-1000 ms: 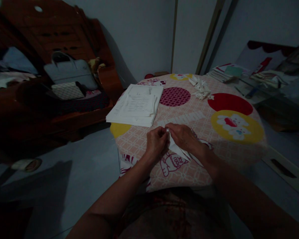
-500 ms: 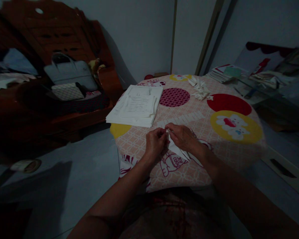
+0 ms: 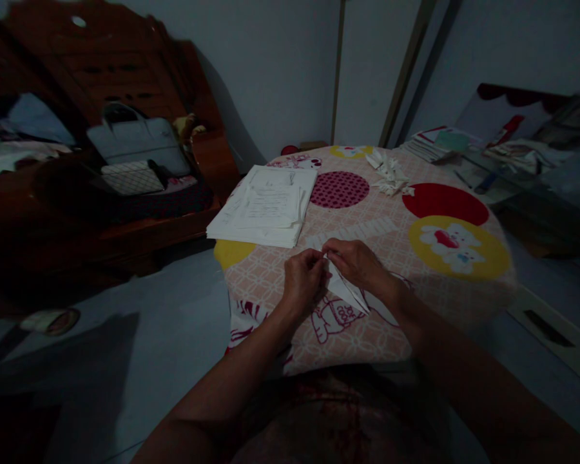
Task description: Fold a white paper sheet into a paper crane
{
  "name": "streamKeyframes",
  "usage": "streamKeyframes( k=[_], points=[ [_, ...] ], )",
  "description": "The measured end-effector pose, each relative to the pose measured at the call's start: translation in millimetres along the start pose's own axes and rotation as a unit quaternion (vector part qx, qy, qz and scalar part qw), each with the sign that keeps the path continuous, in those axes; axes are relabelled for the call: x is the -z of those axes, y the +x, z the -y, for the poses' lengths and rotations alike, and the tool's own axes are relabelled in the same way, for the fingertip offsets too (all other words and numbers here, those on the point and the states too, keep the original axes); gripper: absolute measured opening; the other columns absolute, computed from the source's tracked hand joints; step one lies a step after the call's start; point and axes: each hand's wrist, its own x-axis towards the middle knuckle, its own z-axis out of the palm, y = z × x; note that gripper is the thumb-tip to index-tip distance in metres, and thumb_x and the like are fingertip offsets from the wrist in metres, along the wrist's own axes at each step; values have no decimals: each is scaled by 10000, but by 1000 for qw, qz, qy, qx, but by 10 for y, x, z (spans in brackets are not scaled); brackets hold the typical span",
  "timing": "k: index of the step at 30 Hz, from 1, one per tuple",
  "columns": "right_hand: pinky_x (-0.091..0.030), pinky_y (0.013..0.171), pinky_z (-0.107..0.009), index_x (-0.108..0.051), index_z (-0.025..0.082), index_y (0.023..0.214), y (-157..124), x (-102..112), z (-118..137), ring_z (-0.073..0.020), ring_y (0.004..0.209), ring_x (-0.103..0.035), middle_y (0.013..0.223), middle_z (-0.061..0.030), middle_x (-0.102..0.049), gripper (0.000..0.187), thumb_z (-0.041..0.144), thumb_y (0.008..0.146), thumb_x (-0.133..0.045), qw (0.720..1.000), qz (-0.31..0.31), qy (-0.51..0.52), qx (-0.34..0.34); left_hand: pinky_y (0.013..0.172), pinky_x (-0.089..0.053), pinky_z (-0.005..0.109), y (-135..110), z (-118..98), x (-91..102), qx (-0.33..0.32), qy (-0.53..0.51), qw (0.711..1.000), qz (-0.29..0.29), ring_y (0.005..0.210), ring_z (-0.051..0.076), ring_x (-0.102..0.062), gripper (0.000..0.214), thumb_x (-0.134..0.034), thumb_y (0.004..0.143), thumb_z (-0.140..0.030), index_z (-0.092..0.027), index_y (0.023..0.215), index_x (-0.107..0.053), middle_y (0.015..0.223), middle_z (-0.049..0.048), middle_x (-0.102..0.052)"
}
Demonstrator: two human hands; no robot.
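Note:
A folded piece of white paper point(image 3: 344, 291) is held just above the patterned tablecloth, near the front of the round table. My left hand point(image 3: 303, 277) pinches its upper end from the left. From the right, my right hand point(image 3: 355, 263) pinches the same end, the fingertips of both hands almost meeting. The paper's pointed lower end sticks out towards me between the wrists. What the fingertips do at the fold is too dark and small to make out. Just beyond the hands lies a row of pale paper strips point(image 3: 362, 231) on the cloth.
A stack of written sheets point(image 3: 265, 209) lies at the table's left. Crumpled or folded white paper pieces point(image 3: 390, 175) are heaped at the back. To the right stands a glass-topped surface with papers point(image 3: 428, 143). A wooden chair point(image 3: 207, 154) with bags point(image 3: 140, 145) is at the left.
The hands stay at nearly the same spot on the paper. The right hand has shifted very slightly, and the paper's lower flaps lie closer together.

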Motion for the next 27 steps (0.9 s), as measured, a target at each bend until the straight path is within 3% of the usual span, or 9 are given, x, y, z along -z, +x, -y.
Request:
streamKeyframes(
  k=[11, 15, 18, 22, 27],
  points=[
    [-389, 651, -259, -630, 167, 892, 5, -47, -58, -144, 671, -573, 751, -33, -656, 205, 230, 942, -442, 999, -36, 33, 3, 474, -439, 206, -23, -40, 15, -13, 22, 999, 18, 518, 136, -629, 160, -592, 825, -316, -169, 787, -643, 595, -5, -644],
    [-447, 717, -278, -651, 163, 1045, -67, -65, -66, -171, 793, -637, 873, -65, -705, 251, 233, 944, -432, 993, -68, 92, -13, 487, -424, 205, -20, -14, 13, -9, 34, 999, 26, 536, 136, -625, 202, -566, 851, -362, -183, 770, -611, 601, -3, -643],
    [-492, 768, -314, -618, 150, 1178, -166, -113, -75, -198, 883, -660, 990, -101, -714, 317, 205, 876, -540, 986, -101, 122, -57, 495, -426, 211, -7, 0, 26, -17, 55, 998, 31, 539, 139, -623, 215, -554, 860, -369, -184, 760, -598, 601, 5, -644],
    [-526, 785, -358, -617, 137, 1194, -285, -197, -64, -212, 879, -665, 1063, -126, -701, 407, 154, 788, -639, 983, -125, 117, -69, 507, -443, 218, -3, -13, 47, -32, 72, 996, 37, 542, 139, -615, 239, -544, 866, -382, -184, 742, -594, 613, 18, -653],
    [-550, 791, -403, -634, 145, 1159, -538, -236, -9, -226, 865, -663, 1066, -131, -676, 365, 113, 796, -622, 984, -147, 85, -58, 454, -424, 205, 17, -38, 41, 20, 18, 999, 46, 488, 132, -598, 251, -534, 859, -405, -181, 755, -577, 589, 13, -643]
  ],
)
